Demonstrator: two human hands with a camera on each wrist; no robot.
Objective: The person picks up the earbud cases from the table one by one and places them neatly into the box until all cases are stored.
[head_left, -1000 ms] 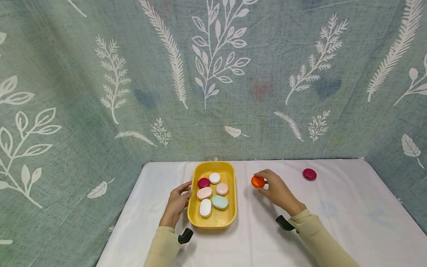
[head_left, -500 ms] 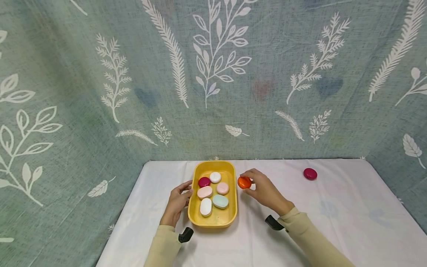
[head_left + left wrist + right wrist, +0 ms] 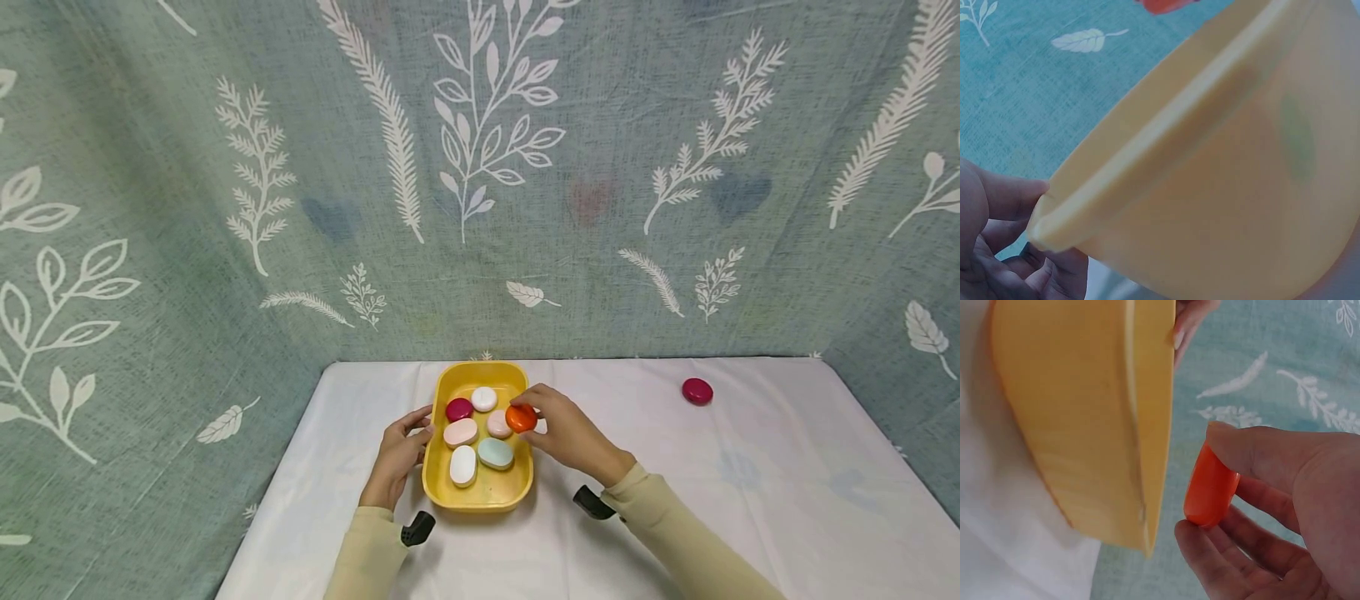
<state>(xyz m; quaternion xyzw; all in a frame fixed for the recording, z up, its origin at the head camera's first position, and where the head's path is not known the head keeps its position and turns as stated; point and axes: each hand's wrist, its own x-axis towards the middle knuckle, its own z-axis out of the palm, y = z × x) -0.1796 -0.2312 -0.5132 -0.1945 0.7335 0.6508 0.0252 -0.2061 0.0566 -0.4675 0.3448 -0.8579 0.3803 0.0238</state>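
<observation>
My right hand pinches a glossy orange soap between thumb and fingers, over the right side of a yellow plastic tub. In the right wrist view the orange soap shows edge-on, above the level of the rim. At the tub's left side, my left hand grips the rim; the left wrist view has its thumb on one side of the rim and fingers beneath. Inside lie a dark red soap, a mint-green oval soap and several white and pale pink ones.
Another dark red soap lies on the white tablecloth toward the back right. A patterned green curtain hangs behind the table and along both sides.
My right hand has carried the orange soap leftward, from the cloth beside the tub to over its right side. My left hand keeps its place on the tub.
</observation>
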